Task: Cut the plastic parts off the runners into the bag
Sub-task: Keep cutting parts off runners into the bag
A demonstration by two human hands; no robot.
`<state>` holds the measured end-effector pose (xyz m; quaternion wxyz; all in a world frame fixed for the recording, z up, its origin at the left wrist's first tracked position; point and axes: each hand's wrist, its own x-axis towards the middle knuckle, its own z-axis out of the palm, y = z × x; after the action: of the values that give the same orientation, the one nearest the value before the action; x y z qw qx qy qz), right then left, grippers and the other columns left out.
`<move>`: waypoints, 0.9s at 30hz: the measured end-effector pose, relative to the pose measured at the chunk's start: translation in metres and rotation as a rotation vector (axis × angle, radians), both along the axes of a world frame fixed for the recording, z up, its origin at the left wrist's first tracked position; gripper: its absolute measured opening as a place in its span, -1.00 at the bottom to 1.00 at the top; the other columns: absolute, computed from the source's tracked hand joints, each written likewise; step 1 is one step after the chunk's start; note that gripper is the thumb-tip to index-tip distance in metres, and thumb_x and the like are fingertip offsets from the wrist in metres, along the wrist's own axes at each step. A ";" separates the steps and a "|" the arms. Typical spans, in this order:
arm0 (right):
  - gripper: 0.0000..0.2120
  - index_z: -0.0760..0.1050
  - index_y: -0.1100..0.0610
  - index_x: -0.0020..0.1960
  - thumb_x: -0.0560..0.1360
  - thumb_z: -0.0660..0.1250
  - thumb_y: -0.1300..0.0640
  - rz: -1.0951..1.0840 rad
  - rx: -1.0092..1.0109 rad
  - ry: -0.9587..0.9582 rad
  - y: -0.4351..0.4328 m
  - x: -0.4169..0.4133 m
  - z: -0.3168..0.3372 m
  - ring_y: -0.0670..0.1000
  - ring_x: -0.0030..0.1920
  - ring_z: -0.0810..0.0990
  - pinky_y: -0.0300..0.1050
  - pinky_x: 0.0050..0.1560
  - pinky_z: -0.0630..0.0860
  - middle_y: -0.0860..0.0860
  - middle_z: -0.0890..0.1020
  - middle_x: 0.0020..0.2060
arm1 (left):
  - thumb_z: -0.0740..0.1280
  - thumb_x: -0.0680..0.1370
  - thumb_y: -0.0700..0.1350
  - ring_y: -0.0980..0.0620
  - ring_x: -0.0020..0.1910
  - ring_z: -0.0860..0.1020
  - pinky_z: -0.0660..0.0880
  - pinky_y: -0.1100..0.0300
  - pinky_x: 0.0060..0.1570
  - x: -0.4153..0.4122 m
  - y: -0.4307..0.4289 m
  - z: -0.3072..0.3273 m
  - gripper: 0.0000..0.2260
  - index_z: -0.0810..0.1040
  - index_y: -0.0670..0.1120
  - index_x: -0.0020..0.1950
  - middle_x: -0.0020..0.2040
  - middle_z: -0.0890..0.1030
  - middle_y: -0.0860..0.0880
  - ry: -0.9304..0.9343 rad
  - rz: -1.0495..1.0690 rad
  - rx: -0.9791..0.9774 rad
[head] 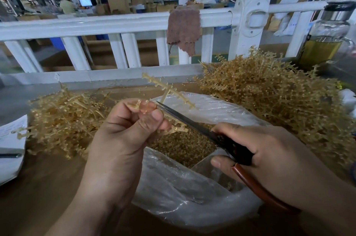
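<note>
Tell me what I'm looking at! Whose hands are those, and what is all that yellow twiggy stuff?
There is no machine here, only a person. The one picture comes from a camera worn on their head, looking down, so you see their own hands. The left hand pinches a yellowish plastic runner, a twig-like stick with tiny parts growing off it. The right hand grips scissors, whose blades point at the runner. Below sits a clear plastic bag with small cut parts inside. A heap of runners lies on the left and a bigger heap on the right. Behind is a white railing with a brown cloth hung over it.
</note>
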<state>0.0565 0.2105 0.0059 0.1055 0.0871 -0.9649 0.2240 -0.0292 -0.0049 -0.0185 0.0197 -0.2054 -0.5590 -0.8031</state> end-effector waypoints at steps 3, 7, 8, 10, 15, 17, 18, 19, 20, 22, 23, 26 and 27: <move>-0.55 0.44 -0.25 0.19 0.37 0.18 -0.38 -0.013 0.020 -0.003 -0.001 -0.001 0.000 -0.26 -0.21 0.54 -0.38 -0.25 0.42 -0.26 0.55 -0.32 | 0.50 0.38 -0.07 0.03 -0.21 0.63 0.59 0.21 -0.11 -0.001 0.000 -0.001 -0.88 0.65 -0.01 -0.12 -0.24 0.65 -0.06 0.009 0.012 -0.005; -0.49 0.42 -0.22 0.20 0.36 0.11 -0.42 -0.032 0.073 0.021 -0.001 0.000 0.001 -0.23 -0.19 0.55 -0.31 -0.22 0.48 -0.28 0.58 -0.28 | 0.48 0.40 -0.08 0.05 -0.21 0.63 0.58 0.26 -0.13 -0.001 0.000 -0.002 -0.89 0.65 -0.02 -0.11 -0.23 0.64 -0.05 0.013 0.005 0.016; -0.50 0.42 -0.22 0.20 0.36 0.10 -0.42 -0.034 0.077 0.019 -0.001 0.000 0.001 -0.23 -0.19 0.54 -0.30 -0.23 0.48 -0.28 0.57 -0.29 | 0.48 0.40 -0.08 0.05 -0.21 0.63 0.58 0.26 -0.13 -0.001 0.000 -0.002 -0.90 0.65 -0.01 -0.10 -0.23 0.64 -0.04 0.018 0.005 0.016; -0.52 0.42 -0.24 0.18 0.36 0.10 -0.41 -0.035 0.083 0.014 -0.001 0.000 0.001 -0.25 -0.17 0.52 -0.32 -0.21 0.45 -0.28 0.52 -0.33 | 0.51 0.41 -0.09 0.05 -0.20 0.63 0.58 0.26 -0.12 -0.001 0.000 -0.002 -0.89 0.65 0.00 -0.10 -0.23 0.64 -0.03 0.037 0.008 0.012; -0.48 0.43 -0.24 0.19 0.35 0.05 -0.42 -0.042 0.110 0.042 -0.002 0.000 0.001 -0.31 -0.16 0.49 -0.42 -0.24 0.39 -0.32 0.45 -0.39 | 0.49 0.43 -0.03 0.06 -0.17 0.64 0.59 0.25 -0.08 -0.002 0.000 -0.004 -0.90 0.65 0.03 -0.08 -0.20 0.66 0.00 0.093 0.066 -0.022; -0.49 0.45 -0.23 0.17 0.35 0.05 -0.42 -0.043 0.112 0.044 -0.002 0.001 0.001 -0.32 -0.18 0.48 -0.43 -0.24 0.39 -0.33 0.43 -0.41 | 0.51 0.47 -0.06 0.05 -0.17 0.65 0.59 0.25 -0.08 -0.001 0.001 -0.005 -0.92 0.64 0.03 -0.09 -0.21 0.66 0.00 0.103 0.094 -0.037; -0.49 0.45 -0.23 0.17 0.35 0.04 -0.42 -0.043 0.114 0.045 -0.003 0.001 0.001 -0.33 -0.19 0.48 -0.43 -0.24 0.38 -0.33 0.42 -0.42 | 0.51 0.47 -0.07 0.05 -0.17 0.65 0.59 0.26 -0.08 -0.001 0.001 -0.005 -0.92 0.64 0.03 -0.10 -0.21 0.66 0.00 0.104 0.104 -0.040; -0.49 0.46 -0.23 0.17 0.35 0.04 -0.41 -0.044 0.117 0.046 -0.003 0.001 0.001 -0.33 -0.20 0.48 -0.43 -0.24 0.38 -0.33 0.42 -0.42 | 0.50 0.45 -0.06 0.04 -0.18 0.66 0.59 0.27 -0.09 0.000 0.002 -0.004 -0.92 0.64 0.02 -0.11 -0.22 0.66 -0.02 0.103 0.113 -0.041; -0.50 0.46 -0.23 0.16 0.35 0.05 -0.41 -0.047 0.117 0.050 -0.003 0.001 0.002 -0.31 -0.22 0.48 -0.42 -0.25 0.39 -0.33 0.42 -0.42 | 0.49 0.43 -0.05 0.04 -0.18 0.66 0.59 0.28 -0.09 0.000 0.003 -0.003 -0.91 0.64 0.01 -0.11 -0.21 0.66 -0.04 0.102 0.119 -0.040; -0.51 0.48 -0.22 0.15 0.36 0.07 -0.40 -0.054 0.107 0.070 -0.004 0.001 0.001 -0.28 -0.26 0.49 -0.42 -0.28 0.39 -0.31 0.45 -0.41 | 0.51 0.41 -0.05 0.04 -0.17 0.67 0.59 0.29 -0.10 0.001 0.003 -0.002 -0.89 0.64 -0.01 -0.12 -0.21 0.66 -0.06 0.093 0.121 -0.032; -0.52 0.49 -0.22 0.14 0.36 0.08 -0.39 -0.057 0.105 0.078 -0.005 0.001 0.001 -0.28 -0.26 0.49 -0.43 -0.27 0.38 -0.31 0.46 -0.41 | 0.53 0.40 -0.07 0.03 -0.17 0.67 0.59 0.28 -0.10 0.001 0.004 -0.002 -0.88 0.64 -0.02 -0.13 -0.20 0.66 -0.07 0.091 0.121 -0.031; -0.54 0.48 -0.21 0.12 0.37 0.08 -0.39 -0.061 0.097 0.094 -0.007 0.001 -0.001 -0.26 -0.21 0.50 -0.44 -0.22 0.38 -0.29 0.47 -0.40 | 0.51 0.40 -0.07 0.01 -0.18 0.67 0.59 0.27 -0.10 0.001 0.004 -0.002 -0.89 0.64 -0.03 -0.15 -0.22 0.67 -0.09 0.093 0.126 -0.050; -0.54 0.49 -0.20 0.11 0.37 0.08 -0.39 -0.061 0.094 0.098 -0.007 0.001 -0.001 -0.24 -0.21 0.50 -0.41 -0.23 0.40 -0.28 0.48 -0.39 | 0.49 0.40 -0.07 0.01 -0.19 0.66 0.59 0.27 -0.10 0.002 0.004 -0.002 -0.91 0.64 -0.03 -0.16 -0.22 0.67 -0.09 0.093 0.126 -0.056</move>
<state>0.0577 0.2034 0.0047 0.1553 0.0736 -0.9703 0.1705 -0.0276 -0.0005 -0.0204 0.0905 -0.2075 -0.5917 -0.7737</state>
